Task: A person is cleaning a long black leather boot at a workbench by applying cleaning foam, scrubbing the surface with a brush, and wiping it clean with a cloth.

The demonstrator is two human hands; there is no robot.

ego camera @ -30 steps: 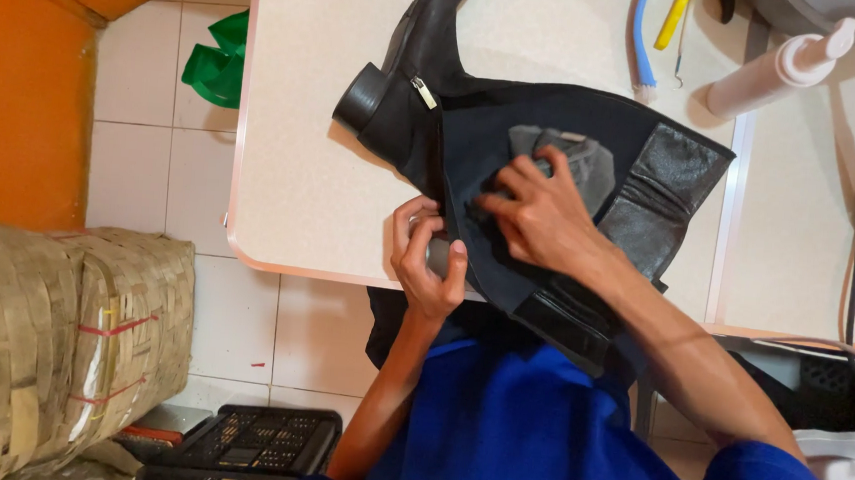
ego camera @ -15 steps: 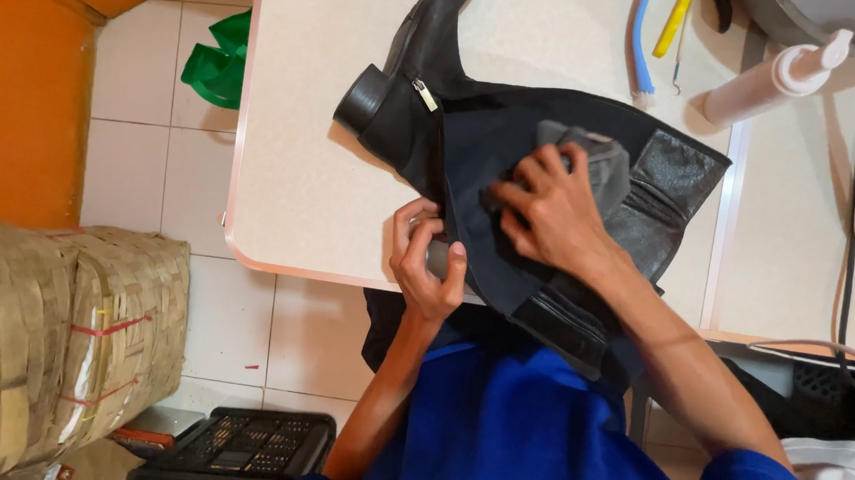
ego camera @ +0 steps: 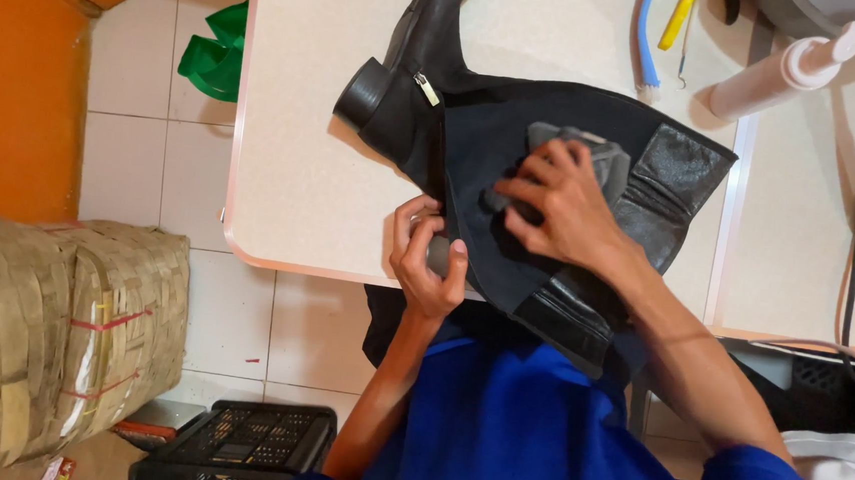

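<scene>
Barely anything has moved in the last second: the left hand stays curled around a small grey block at the near edge of the table, pinning the black leather boot upper flat. Further out, the right hand has slid slightly, fingers pressing a grey pad onto the leather, so the rubbing looks mid-stroke.

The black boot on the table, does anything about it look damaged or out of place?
No damage shows. The boot lies on its side under a black apron; the right hand presses a grey pad on it, the left hand grips the edge.
</scene>
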